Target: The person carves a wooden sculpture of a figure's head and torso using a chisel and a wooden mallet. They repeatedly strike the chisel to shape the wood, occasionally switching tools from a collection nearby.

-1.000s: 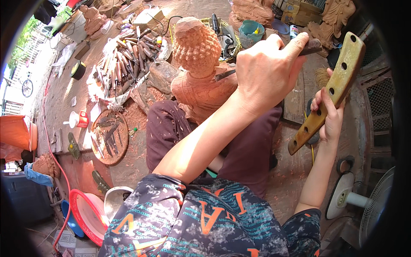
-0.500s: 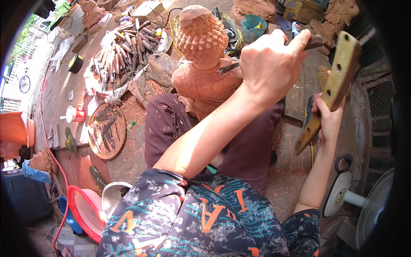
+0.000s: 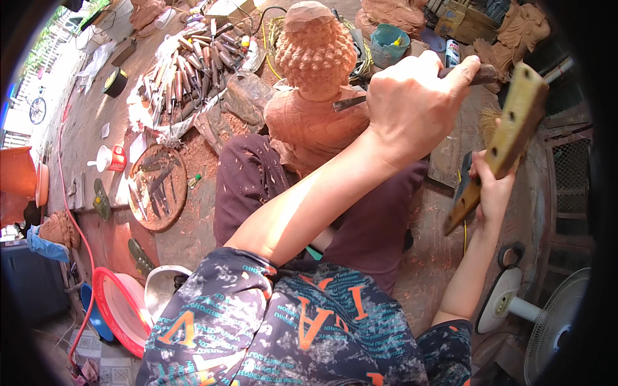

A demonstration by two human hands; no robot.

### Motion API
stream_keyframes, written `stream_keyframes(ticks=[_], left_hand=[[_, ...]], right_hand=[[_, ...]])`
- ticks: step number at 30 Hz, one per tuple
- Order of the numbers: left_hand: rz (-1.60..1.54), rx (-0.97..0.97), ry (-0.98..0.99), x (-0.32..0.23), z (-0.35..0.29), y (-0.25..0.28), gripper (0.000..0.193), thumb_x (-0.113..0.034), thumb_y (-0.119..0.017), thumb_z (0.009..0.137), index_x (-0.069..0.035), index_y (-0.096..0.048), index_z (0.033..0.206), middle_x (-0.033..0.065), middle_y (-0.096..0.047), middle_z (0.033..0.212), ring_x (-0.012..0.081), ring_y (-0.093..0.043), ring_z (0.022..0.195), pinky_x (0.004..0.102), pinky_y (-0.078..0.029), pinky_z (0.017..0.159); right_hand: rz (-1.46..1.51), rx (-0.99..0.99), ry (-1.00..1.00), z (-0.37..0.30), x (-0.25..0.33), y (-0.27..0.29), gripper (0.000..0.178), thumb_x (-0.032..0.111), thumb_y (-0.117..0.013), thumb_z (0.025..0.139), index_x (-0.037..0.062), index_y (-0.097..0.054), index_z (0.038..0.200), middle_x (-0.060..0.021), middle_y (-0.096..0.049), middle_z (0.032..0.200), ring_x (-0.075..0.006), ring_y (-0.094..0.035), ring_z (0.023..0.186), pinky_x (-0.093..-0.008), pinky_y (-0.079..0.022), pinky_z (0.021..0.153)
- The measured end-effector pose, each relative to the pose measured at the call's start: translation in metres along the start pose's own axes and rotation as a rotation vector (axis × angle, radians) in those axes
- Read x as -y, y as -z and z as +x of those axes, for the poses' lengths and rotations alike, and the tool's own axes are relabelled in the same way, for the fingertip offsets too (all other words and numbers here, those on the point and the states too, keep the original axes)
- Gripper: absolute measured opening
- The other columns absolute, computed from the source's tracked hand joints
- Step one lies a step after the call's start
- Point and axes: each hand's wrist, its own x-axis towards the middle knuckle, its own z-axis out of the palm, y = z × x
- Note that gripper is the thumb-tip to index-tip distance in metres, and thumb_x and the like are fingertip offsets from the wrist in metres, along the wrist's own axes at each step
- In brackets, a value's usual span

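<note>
A carved reddish-wood statue, with a knobbly-haired head and smooth shoulders, stands upright between my knees. My left hand is wrapped around a chisel, its dark blade lying across the statue's shoulder just below the neck. Whether the blade's tip touches the wood, I cannot tell. Off to the right, my right hand grips a wooden mallet, a long yellow-brown bar with dark holes. The mallet's upper end is close to the butt of the chisel handle, with a small gap between them.
Many chisels lie heaped at the far left. A round board holds loose blades beside a red cup. A teal bucket stands beyond the statue. A fan is at lower right, a red-rimmed basin at lower left.
The view has shifted slightly. My left hand and the chisel have turned a little, showing more of the handle. The mallet remains beside the handle's butt, both grips unchanged.
</note>
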Motion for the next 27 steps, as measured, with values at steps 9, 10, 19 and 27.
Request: stream_keyframes(ticks=[9, 10, 19, 27], left_hand=[[-0.090, 0.035, -0.096, -0.003, -0.005, 0.008, 0.038, -0.029, -0.073, 0.074, -0.028, -0.067, 0.112, -0.0003, -0.053, 0.067, 0.0177, -0.057, 0.054, 0.0306, -0.041, 0.045], [-0.140, 0.031, -0.098, -0.006, -0.004, 0.009, 0.038, -0.029, -0.073, 0.074, -0.028, -0.067, 0.112, -0.0005, -0.054, 0.067, 0.0176, -0.057, 0.054, 0.0305, -0.041, 0.045], [-0.155, 0.007, -0.009, -0.008, 0.000, 0.010, 0.036, -0.033, -0.070, 0.078, -0.028, -0.066, 0.113, -0.0006, -0.052, 0.066, 0.0178, -0.057, 0.054, 0.0317, -0.040, 0.043], [-0.129, 0.027, 0.001, -0.006, -0.002, 0.010, 0.035, -0.033, -0.070, 0.078, -0.028, -0.066, 0.113, -0.0005, -0.052, 0.065, 0.0178, -0.057, 0.053, 0.0320, -0.040, 0.043]], right_hand=[[-0.160, 0.044, 0.065, -0.008, -0.010, 0.004, 0.042, 0.000, -0.068, 0.081, 0.0042, -0.052, 0.120, 0.0006, -0.055, 0.079, -0.0068, -0.050, 0.068, -0.0213, -0.042, 0.063], [-0.077, 0.036, 0.063, -0.008, -0.007, 0.001, 0.048, 0.000, -0.068, 0.081, 0.0047, -0.050, 0.125, 0.0004, -0.054, 0.078, -0.0070, -0.050, 0.067, -0.0215, -0.042, 0.063], [0.207, -0.021, 0.076, -0.015, 0.020, -0.009, 0.064, -0.003, -0.065, 0.082, 0.0053, -0.039, 0.140, 0.0005, -0.052, 0.076, -0.0079, -0.048, 0.064, -0.0220, -0.042, 0.063], [0.142, -0.046, 0.028, -0.016, 0.010, 0.001, 0.061, 0.001, -0.069, 0.081, 0.0037, -0.043, 0.137, -0.0003, -0.055, 0.088, -0.0083, -0.053, 0.078, -0.0221, -0.043, 0.074]])
